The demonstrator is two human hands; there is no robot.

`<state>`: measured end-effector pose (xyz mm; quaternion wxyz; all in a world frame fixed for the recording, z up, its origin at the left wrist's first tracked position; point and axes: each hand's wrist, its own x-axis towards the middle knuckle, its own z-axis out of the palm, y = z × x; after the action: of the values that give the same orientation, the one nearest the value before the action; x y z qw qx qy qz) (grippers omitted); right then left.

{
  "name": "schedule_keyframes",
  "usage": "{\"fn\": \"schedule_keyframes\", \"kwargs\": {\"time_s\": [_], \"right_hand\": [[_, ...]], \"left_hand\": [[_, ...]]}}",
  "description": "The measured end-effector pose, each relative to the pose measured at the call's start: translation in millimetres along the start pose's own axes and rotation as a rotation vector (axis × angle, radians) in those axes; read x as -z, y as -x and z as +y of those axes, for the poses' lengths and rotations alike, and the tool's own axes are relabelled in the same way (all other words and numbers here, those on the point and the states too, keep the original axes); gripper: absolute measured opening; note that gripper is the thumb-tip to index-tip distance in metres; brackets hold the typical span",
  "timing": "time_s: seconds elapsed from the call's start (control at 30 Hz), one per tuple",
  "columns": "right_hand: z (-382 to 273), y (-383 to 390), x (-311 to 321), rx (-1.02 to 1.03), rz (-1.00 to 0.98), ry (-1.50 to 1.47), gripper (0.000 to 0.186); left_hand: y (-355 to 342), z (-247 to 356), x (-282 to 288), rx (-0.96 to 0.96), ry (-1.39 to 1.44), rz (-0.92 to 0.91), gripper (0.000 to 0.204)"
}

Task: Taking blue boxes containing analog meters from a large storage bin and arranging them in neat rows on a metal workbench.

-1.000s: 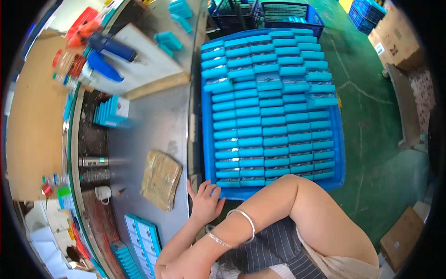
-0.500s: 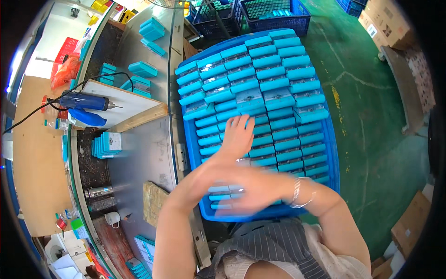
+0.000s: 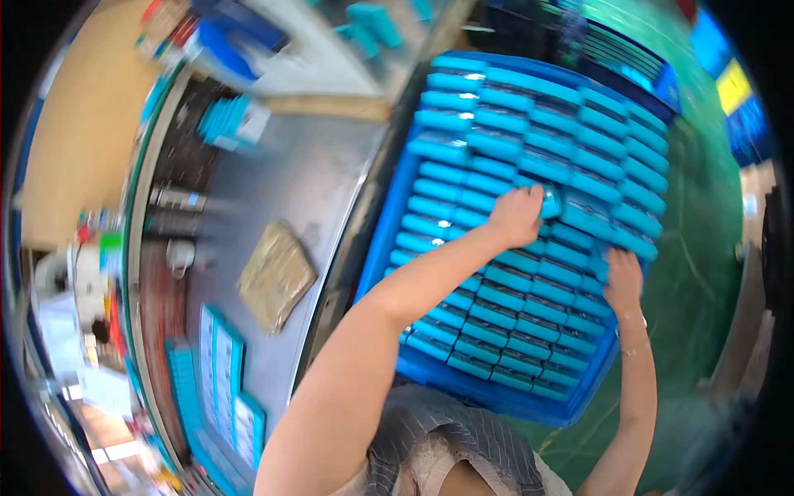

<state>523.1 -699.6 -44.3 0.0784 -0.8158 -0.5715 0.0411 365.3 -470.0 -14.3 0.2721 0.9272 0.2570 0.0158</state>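
A big blue tub [image 3: 490, 407] holds rows of teal packs [image 3: 529, 266], standing on edge with clear plastic showing between them. In the middle of the rows my left hand [image 3: 518, 218] is closed round the end of one teal pack [image 3: 550, 201]. Over at the tub's right side, my right hand [image 3: 624, 285] has its fingers curled down on another teal pack [image 3: 601, 263], mostly hidden under them. A bracelet circles the right wrist. The far rows sit higher than the near ones.
Left of the tub runs a metal workbench [image 3: 331, 178] with a brown slab [image 3: 277, 277], stacked teal packs [image 3: 227, 120] and a white mug [image 3: 179, 256]. A blue power tool [image 3: 236, 37] lies at the upper left. A dark blue crate [image 3: 624, 50] stands beyond the tub.
My view has turned, so the tub now sits tilted and further right. My hands have moved apart: the left grips a pack, while the right has swung to the tub's right side.
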Motion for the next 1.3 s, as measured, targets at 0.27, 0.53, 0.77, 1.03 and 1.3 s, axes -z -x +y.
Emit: {"fn": "schedule_keyframes", "kwargs": {"time_s": [0.27, 0.53, 0.77, 1.03, 1.3], "right_hand": [[12, 0, 46, -0.044, -0.324, -0.162, 0.061], [-276, -67, 106, 0.382, 0.460, -1.368, 0.052], [-381, -72, 14, 0.528, 0.304, -0.896, 0.046], [-480, -6, 25, 1.180, 0.153, -0.675, 0.049], [-528, 28, -18, 1.241, -0.080, -0.387, 0.072]], "left_hand": [[251, -25, 124, 0.409, 1.255, 0.485, 0.042], [354, -16, 191, 0.149, 0.617, 1.700, 0.040], [376, -104, 57, 0.573, -0.062, 1.198, 0.062], [494, -74, 35, 0.910, -0.504, 1.037, 0.043], [568, -66, 19, 1.221, -0.308, 0.928, 0.078]]}}
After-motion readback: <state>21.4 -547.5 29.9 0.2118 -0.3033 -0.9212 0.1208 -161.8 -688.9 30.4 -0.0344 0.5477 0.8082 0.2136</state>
